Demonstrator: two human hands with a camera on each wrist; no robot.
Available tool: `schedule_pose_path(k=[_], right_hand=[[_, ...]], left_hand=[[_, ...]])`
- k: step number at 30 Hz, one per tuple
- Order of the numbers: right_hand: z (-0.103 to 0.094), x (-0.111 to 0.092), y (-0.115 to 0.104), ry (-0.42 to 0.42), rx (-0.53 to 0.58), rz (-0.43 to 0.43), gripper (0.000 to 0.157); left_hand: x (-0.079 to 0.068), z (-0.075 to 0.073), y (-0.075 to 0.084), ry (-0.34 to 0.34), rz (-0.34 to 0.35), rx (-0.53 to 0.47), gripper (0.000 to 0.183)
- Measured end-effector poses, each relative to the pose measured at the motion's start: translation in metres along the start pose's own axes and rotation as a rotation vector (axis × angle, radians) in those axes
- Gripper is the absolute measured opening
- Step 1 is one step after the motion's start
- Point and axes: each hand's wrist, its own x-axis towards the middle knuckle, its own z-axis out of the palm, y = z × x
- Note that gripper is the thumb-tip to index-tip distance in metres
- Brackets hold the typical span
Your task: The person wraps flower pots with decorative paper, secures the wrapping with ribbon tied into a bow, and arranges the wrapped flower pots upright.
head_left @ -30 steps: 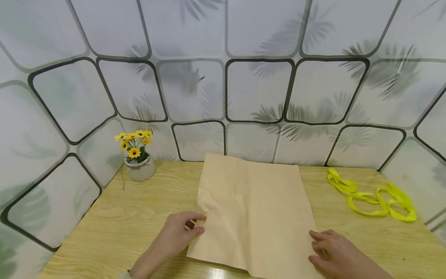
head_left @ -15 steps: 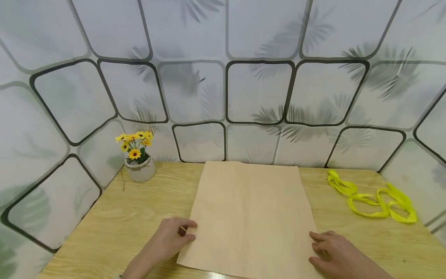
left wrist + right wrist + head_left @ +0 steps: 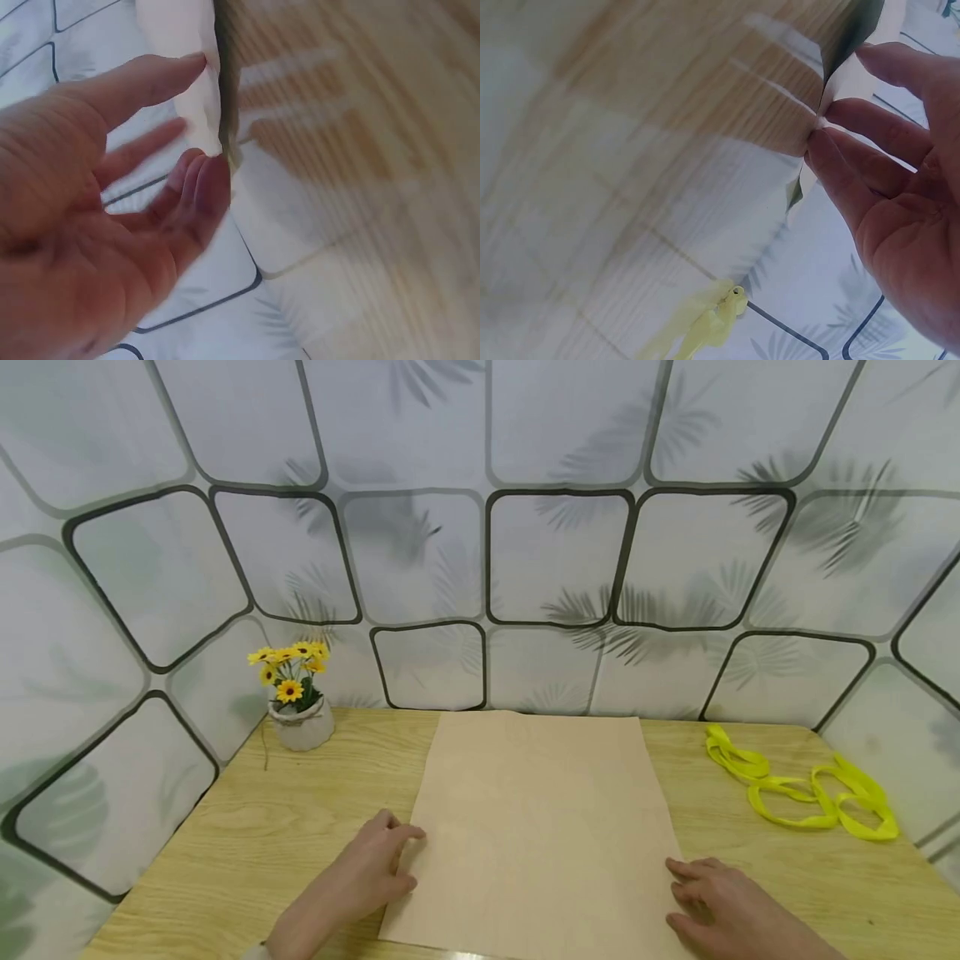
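A large piece of brown kraft paper point(image 3: 540, 827) lies flat in the middle of the wooden table point(image 3: 285, 843). My left hand point(image 3: 367, 868) is at its left edge, thumb and index finger apart, their tips right on the paper. In the left wrist view, fingertips meet the pale paper edge point(image 3: 199, 97), with the thumb spread from the fingers. Along the right edge, the fingertips of my right hand point(image 3: 723, 902) rest on the paper. Those fingers also touch the edge in the right wrist view, where the paper lifts slightly from the table. The paper's near right corner is out of view.
A pot of yellow artificial flowers point(image 3: 300, 722) stands at the back left. Several loops of bright yellow ribbon point(image 3: 795, 789) lie at the back right. Patterned white walls point(image 3: 555, 552) enclose the table's back and sides.
The paper's left half, crumpled and creased before, now lies smooth and flat. My left hand has moved outward to the left with its edge, and its fingers have spread. The right hand has stayed put.
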Motion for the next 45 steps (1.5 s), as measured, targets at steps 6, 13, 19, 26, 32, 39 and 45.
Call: schedule_pose_path(k=[6, 13, 19, 26, 32, 39, 45], right_hand=[[-0.003, 0.002, -0.004, -0.093, 0.067, 0.048, 0.052], [-0.003, 0.001, -0.003, -0.097, 0.043, 0.031, 0.06], [-0.001, -0.002, -0.001, -0.068, 0.023, 0.011, 0.058], [-0.002, -0.001, -0.002, -0.084, 0.037, 0.037, 0.058], [-0.002, -0.003, -0.005, -0.082, 0.045, 0.049, 0.058], [-0.002, -0.004, -0.005, -0.061, 0.034, 0.043, 0.057], [-0.003, -0.004, -0.006, -0.086, 0.057, 0.075, 0.058]], left_hand=[[0.007, 0.001, 0.004, -0.071, 0.17, 0.08, 0.053], [0.006, 0.001, 0.002, -0.103, 0.132, 0.07, 0.039], [0.013, -0.007, -0.009, -0.089, 0.118, -0.068, 0.031], [0.022, -0.026, -0.033, 0.307, -0.131, -0.241, 0.036], [0.032, -0.055, -0.063, 0.696, -0.377, -0.317, 0.048], [0.045, -0.086, -0.101, 0.846, -0.537, -0.318, 0.089], [0.059, -0.098, -0.123, 0.766, -0.596, -0.345, 0.11]])
